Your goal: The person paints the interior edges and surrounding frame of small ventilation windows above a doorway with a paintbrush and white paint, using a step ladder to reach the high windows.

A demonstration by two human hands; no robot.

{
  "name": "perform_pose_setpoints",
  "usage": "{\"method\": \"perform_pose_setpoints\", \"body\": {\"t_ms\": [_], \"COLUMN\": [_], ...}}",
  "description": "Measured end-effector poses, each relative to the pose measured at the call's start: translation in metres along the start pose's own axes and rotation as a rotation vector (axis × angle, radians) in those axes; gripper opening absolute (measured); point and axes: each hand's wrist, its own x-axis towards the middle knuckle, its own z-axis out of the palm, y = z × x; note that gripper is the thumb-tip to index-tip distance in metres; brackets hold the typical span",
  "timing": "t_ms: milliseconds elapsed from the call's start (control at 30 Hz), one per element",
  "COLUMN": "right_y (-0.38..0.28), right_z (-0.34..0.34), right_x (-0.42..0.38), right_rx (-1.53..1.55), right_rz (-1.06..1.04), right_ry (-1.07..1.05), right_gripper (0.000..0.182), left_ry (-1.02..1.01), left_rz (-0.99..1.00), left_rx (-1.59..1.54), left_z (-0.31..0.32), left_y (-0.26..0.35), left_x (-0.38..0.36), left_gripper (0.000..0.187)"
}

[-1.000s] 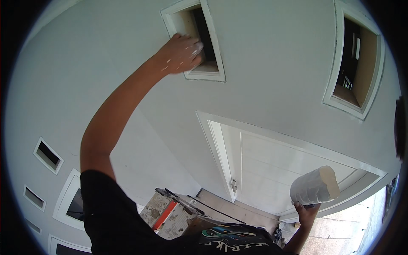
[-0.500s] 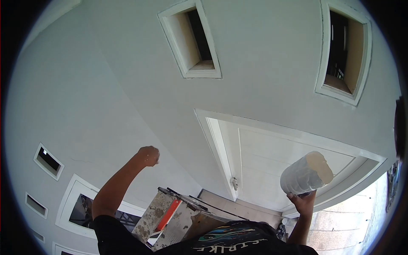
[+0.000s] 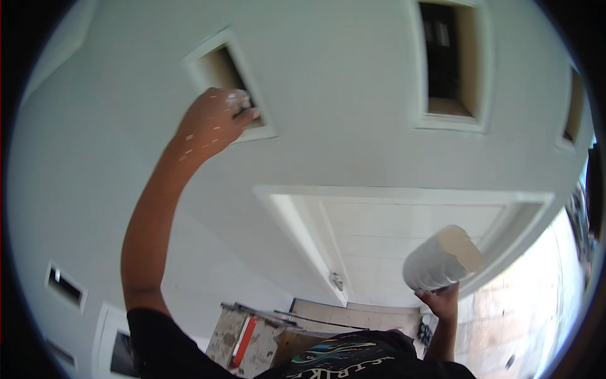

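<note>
My left hand (image 3: 221, 120) is raised in front of a small window opening (image 3: 255, 82) in the grey wall. Its fingers are curled together and spattered with white; what they hold, if anything, I cannot make out. Lower on the right, my right hand (image 3: 442, 302) grips a white bucket (image 3: 429, 265) from below and the side. That bucket is smeared with whitish paint, tilted, and its open end shows a cream colour.
A white door (image 3: 404, 230) with a metal handle (image 3: 337, 281) lies below the openings. More framed openings (image 3: 449, 63) pierce the wall. Near my body is a stained work platform (image 3: 221, 331) with a red-and-white strip (image 3: 244, 342) on it. Bright tiled floor (image 3: 499, 316) extends at right.
My left hand has risen from low on the left to the window opening. The view has turned a little to the right. My right hand keeps its hold on the bucket.
</note>
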Motion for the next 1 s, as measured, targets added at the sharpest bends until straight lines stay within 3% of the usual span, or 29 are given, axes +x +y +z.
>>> {"method": "perform_pose_setpoints", "body": {"t_ms": [67,133,167,367,433,567,633,667,733,767,833,900,967,1000], "right_y": [-0.009,-0.005,-0.005,0.005,0.008,0.009,0.008,0.008,0.010,0.013,0.016,0.013,0.010,0.010], "right_z": [-0.001,-0.003,-0.004,-0.004,-0.005,-0.010,-0.011,-0.011,-0.014,-0.015,-0.020,-0.029,-0.033,-0.035], "right_x": [0.002,0.017,0.019,0.023,0.022,0.023,0.022,0.021,0.019,0.017,0.014,0.010,0.007,0.004], "right_rx": [-0.001,-0.013,-0.029,0.014,0.006,-0.075,-0.082,-0.049,-0.014,-0.002,0.015,0.014,0.015,0.014], "right_rz": [-0.066,-0.070,-0.079,-0.131,-0.119,-0.136,-0.136,-0.111,-0.081,-0.107,-0.130,-0.071,-0.087,-0.105], "right_ry": [-0.028,-0.011,-0.035,0.000,-0.001,-0.004,-0.006,-0.011,-0.020,0.017,0.059,0.091,0.143,0.194], "right_gripper": [0.080,0.080,0.079,0.080,0.080,0.080,0.081,0.081,0.082,0.081,0.081,0.085,0.087,0.090], "left_ry": [-0.029,-0.284,-0.276,-0.187,-0.424,-0.369,-0.172,-0.179,-0.520,-0.524,-0.666,-0.983,-1.211,-1.213], "left_rz": [0.005,-0.002,0.031,0.218,0.170,0.309,0.459,0.454,0.582,0.579,0.790,0.639,0.434,0.434], "left_rx": [-0.094,0.078,0.067,-0.120,-0.049,-0.201,-0.330,-0.335,-0.158,-0.161,-0.220,0.045,0.038,0.037], "left_z": [-0.027,-0.032,-0.028,-0.017,-0.038,-0.042,-0.036,-0.039,-0.055,-0.049,-0.031,-0.018,0.009,0.025], "left_y": [0.057,0.100,0.112,0.130,0.147,0.174,0.188,0.194,0.203,0.201,0.200,0.212,0.215,0.207], "left_x": [0.010,0.024,0.028,0.045,0.049,0.076,0.094,0.101,0.108,0.107,0.098,0.076,0.054,0.042], "left_gripper": [0.031,0.034,0.034,0.025,0.022,0.023,0.025,0.025,0.026,0.026,0.023,0.021,0.022,0.022]}}
